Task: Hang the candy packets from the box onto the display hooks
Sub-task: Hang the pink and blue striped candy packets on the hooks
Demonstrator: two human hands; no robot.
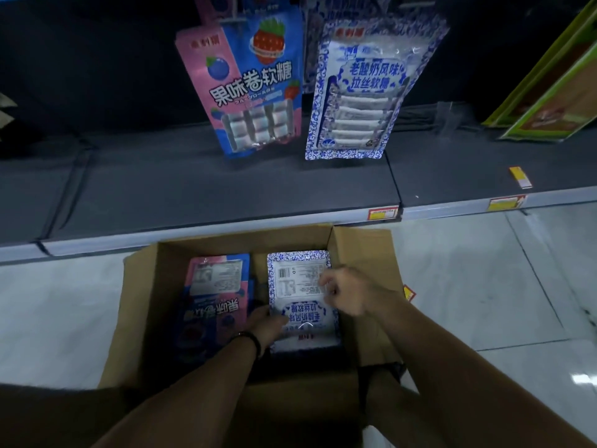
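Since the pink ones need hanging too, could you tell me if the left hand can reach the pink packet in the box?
Probably yes: the pink packet lies uncovered in the open box, beside the left hand. That hand seems to hold the white packet by its edge, so must release it.

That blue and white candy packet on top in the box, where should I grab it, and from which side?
Pinch the blue-and-white packet by its near header end, from above on your side. It lies flat, back up, brand strip toward you, so that end likely lifts ready for hanging.
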